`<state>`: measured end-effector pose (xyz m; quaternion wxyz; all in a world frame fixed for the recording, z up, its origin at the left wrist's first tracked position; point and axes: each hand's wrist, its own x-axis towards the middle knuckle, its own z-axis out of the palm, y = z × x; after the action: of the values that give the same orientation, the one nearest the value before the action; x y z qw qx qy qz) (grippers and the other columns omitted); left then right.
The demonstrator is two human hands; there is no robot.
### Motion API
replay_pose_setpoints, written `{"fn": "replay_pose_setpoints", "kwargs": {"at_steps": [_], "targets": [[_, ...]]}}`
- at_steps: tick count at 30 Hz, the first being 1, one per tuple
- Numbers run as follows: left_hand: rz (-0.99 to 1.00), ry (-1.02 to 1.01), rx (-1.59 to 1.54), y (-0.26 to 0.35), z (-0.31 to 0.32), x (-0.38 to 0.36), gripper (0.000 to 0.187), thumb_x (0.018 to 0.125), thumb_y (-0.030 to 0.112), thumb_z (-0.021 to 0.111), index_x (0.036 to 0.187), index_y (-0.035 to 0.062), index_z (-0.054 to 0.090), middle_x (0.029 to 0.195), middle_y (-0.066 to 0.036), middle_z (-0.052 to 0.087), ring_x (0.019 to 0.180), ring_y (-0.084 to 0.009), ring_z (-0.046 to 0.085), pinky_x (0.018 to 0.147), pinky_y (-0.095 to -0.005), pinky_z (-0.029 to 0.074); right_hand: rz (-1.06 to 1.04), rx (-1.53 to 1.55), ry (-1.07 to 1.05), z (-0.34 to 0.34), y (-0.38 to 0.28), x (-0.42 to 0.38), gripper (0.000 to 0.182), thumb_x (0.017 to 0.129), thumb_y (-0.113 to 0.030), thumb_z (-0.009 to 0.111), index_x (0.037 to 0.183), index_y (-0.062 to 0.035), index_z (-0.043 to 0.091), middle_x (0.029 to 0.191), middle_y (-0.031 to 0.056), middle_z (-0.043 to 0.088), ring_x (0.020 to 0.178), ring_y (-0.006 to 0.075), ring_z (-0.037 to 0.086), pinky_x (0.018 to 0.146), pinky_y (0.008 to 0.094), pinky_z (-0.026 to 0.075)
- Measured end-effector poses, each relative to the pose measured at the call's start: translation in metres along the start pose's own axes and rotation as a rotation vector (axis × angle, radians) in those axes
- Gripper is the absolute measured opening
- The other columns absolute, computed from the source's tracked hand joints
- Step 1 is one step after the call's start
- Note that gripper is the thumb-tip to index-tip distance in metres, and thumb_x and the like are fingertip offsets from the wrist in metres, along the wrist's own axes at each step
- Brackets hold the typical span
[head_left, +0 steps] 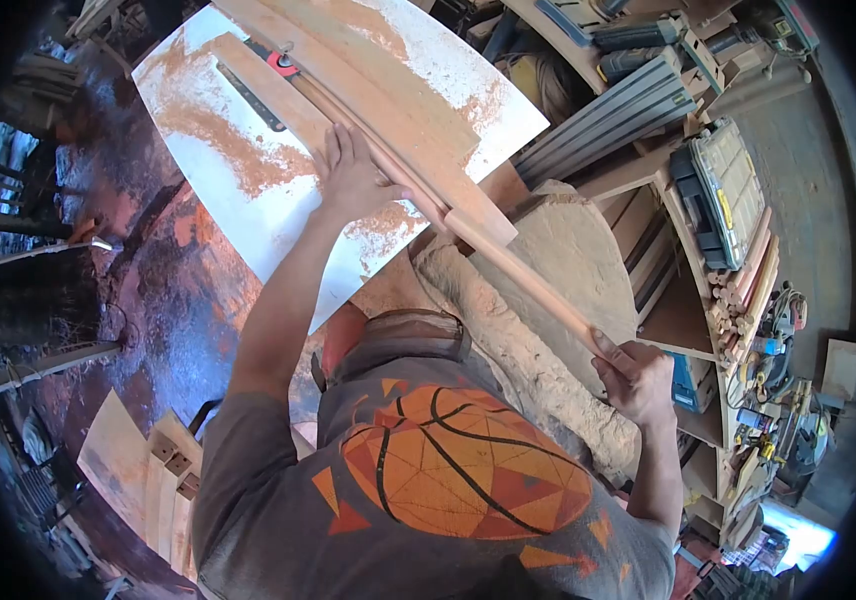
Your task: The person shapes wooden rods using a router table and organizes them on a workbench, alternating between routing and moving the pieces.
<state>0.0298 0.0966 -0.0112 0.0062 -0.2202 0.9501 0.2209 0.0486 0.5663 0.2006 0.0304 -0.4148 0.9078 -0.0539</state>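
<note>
A long, slim wooden rod (533,278) runs diagonally from the white worktable (293,250) down toward my right side. My right hand (638,380) is closed around its near end, thumb along the top. My left hand (356,188) lies on the wood further up, fingers stretched out and pressing beside a flat wooden board (438,135). Against that board's edge the rod rests. Beyond my left fingers is a red round piece with a metal bit (283,62) at its centre. A dark slotted metal track (251,95) is set in the tabletop nearby.
Reddish sawdust (213,135) covers much of the table. A thick log stump (573,250) stands beside it. Shelves at the right hold a clear-lidded organizer case (723,190), bundled wooden rods (748,285) and tools. Wood offcuts (138,465) lean at lower left.
</note>
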Motion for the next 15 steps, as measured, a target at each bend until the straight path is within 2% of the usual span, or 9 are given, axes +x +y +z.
{"fn": "replay_pose_setpoints", "kwargs": {"at_steps": [3, 10, 15], "targets": [[0.018, 0.028, -0.017, -0.005, -0.01, 0.007, 0.15, 0.065, 0.078, 0.079, 0.158, -0.0144, 0.006, 0.165, -0.039, 0.0, 0.157, -0.0475, -0.008, 0.122, -0.0666, -0.004, -0.053, -0.102, -0.01, -0.006, -0.009, 0.015, 0.049, 0.081, -0.021, 0.081, 0.129, -0.0227, 0.072, 0.062, 0.0057, 0.057, 0.051, 0.0254, 0.059, 0.05, 0.0386, 0.048], [-0.037, -0.024, 0.01, -0.031, -0.034, 0.033, 0.153, 0.062, 0.079, 0.08, 0.158, -0.0147, 0.007, 0.166, -0.038, 0.003, 0.157, -0.0456, -0.006, 0.122, -0.0665, -0.004, -0.102, -0.064, 0.001, 0.003, -0.023, 0.05, 0.051, 0.082, -0.022, 0.08, 0.132, -0.0218, 0.07, 0.062, 0.0065, 0.056, 0.048, 0.0259, 0.056, 0.047, 0.0401, 0.047], [-0.073, -0.072, 0.046, -0.041, -0.047, 0.048, 0.152, 0.063, 0.078, 0.081, 0.158, -0.0148, 0.007, 0.166, -0.037, 0.003, 0.158, -0.0446, -0.007, 0.123, -0.0655, -0.004, -0.122, -0.109, -0.069, -0.005, -0.029, 0.077, 0.056, 0.081, -0.023, 0.08, 0.135, -0.0205, 0.068, 0.062, 0.0057, 0.055, 0.047, 0.0249, 0.056, 0.047, 0.0398, 0.047]]}}
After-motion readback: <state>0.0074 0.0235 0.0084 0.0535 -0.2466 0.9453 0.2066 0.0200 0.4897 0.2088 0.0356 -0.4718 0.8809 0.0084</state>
